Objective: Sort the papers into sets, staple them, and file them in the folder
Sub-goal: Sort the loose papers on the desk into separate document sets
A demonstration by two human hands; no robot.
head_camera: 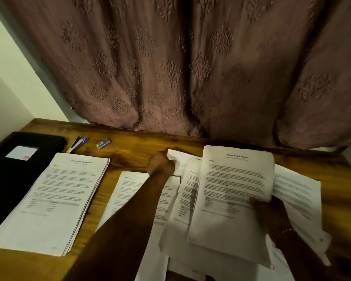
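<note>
Evidently the sorting is only partway: one squared stack of white printed papers lies at the left, its edge over the closed black folder, while loose white sheets are fanned across the brown wooden desk. Whether that stack is stapled cannot be told. The black-and-white stapler with a blue tip and the small staple box lie apart by the far edge, so stapling and filing look left to do. The right hand grips a white sheaf headed as a health report at its near right edge, thumb on top. The sheaf's long axis runs away from the person, heading towards the dusky-pink patterned curtain. The left hand curls onto the corner of a far white sheet, seemingly pinching it.
</note>
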